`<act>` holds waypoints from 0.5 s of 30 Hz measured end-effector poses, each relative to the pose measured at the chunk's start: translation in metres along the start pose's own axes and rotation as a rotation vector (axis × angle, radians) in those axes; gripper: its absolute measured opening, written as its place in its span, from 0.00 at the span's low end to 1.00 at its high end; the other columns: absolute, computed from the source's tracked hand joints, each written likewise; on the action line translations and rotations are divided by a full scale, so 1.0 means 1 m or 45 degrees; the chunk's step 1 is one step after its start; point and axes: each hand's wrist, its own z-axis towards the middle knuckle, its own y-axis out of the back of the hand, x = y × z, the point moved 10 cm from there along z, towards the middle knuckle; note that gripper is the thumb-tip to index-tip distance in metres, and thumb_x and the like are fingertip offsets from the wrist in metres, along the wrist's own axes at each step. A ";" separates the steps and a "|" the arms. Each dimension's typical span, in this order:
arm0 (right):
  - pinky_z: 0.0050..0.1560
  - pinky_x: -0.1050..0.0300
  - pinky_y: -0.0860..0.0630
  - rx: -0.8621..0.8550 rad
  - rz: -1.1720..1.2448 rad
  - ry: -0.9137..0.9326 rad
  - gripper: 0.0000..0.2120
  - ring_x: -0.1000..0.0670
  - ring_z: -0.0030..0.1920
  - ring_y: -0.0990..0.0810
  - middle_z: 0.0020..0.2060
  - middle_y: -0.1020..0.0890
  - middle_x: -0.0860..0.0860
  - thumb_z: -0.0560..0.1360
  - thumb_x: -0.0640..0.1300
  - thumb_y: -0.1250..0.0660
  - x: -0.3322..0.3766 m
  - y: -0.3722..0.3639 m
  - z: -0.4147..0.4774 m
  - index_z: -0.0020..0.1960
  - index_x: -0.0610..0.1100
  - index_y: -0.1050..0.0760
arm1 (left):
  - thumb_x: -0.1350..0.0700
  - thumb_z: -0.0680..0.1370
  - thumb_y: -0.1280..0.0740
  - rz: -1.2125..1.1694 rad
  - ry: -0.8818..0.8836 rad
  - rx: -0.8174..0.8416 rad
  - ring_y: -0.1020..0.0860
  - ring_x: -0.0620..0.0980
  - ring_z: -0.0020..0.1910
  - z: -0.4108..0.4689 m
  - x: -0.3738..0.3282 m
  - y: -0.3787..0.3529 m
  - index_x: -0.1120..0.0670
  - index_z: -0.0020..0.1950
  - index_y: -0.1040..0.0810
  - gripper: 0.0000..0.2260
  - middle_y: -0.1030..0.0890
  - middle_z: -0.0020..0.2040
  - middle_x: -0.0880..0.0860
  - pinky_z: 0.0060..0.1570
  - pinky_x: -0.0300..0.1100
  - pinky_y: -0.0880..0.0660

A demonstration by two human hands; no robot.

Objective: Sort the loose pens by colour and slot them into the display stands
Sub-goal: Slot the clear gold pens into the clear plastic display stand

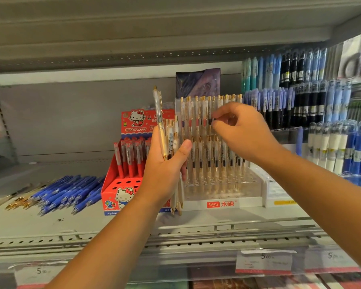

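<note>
Shop shelf (50, 226) carries a clear stand (223, 197), half hidden by both hands, beside a red stand (113, 190) and loose blue pens (71, 190). The raised left hand (165, 163) grips gold pens (162, 130) upright. The right hand (244, 132), fingers curled, pinches a blurred top-row pen (209, 110).

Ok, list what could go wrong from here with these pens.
1. The left hand grips a fanned bundle of pens; the one sticking up highest might slip out.
2. The right hand pinches an upper-row pen in the crowded clear stand; neighbours could get knocked askew.
3. Only small red, blue or black bands tell those pens apart, so colours could get mixed.
</note>
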 end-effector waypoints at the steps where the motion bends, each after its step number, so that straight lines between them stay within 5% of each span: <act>1: 0.43 0.65 0.23 0.090 0.099 0.024 0.07 0.57 0.45 0.20 0.45 0.19 0.55 0.77 0.44 0.32 0.009 -0.009 0.000 0.54 0.49 0.21 | 0.37 0.72 0.30 -0.006 -0.021 0.014 0.32 0.78 0.62 0.000 -0.001 -0.001 0.42 0.71 0.33 0.30 0.29 0.63 0.71 0.57 0.78 0.34; 5: 0.33 0.72 0.27 0.363 0.400 -0.020 0.06 0.61 0.41 0.18 0.44 0.16 0.56 0.77 0.46 0.30 0.026 -0.046 -0.003 0.54 0.50 0.20 | 0.41 0.74 0.31 -0.030 -0.130 0.031 0.27 0.73 0.50 0.001 -0.007 -0.004 0.43 0.69 0.31 0.24 0.23 0.49 0.61 0.52 0.74 0.29; 10: 0.38 0.63 0.22 0.406 0.558 -0.176 0.12 0.57 0.41 0.16 0.46 0.15 0.53 0.76 0.45 0.28 0.019 -0.067 -0.004 0.58 0.44 0.19 | 0.45 0.76 0.30 -0.066 -0.167 0.019 0.24 0.67 0.45 0.002 -0.009 -0.003 0.45 0.67 0.29 0.21 0.22 0.49 0.52 0.48 0.70 0.26; 12: 0.43 0.59 0.20 0.427 0.606 -0.225 0.11 0.55 0.44 0.16 0.47 0.15 0.52 0.76 0.44 0.28 0.015 -0.072 -0.004 0.57 0.45 0.19 | 0.48 0.77 0.31 -0.065 -0.191 0.025 0.21 0.53 0.46 0.002 -0.011 -0.003 0.43 0.66 0.28 0.18 0.20 0.51 0.50 0.46 0.57 0.23; 15: 0.42 0.58 0.19 0.482 0.746 -0.297 0.06 0.54 0.41 0.15 0.44 0.15 0.51 0.76 0.42 0.30 0.013 -0.078 -0.008 0.53 0.45 0.20 | 0.51 0.78 0.32 -0.063 -0.229 0.043 0.20 0.46 0.57 0.001 -0.014 -0.003 0.37 0.64 0.28 0.16 0.18 0.57 0.46 0.52 0.42 0.21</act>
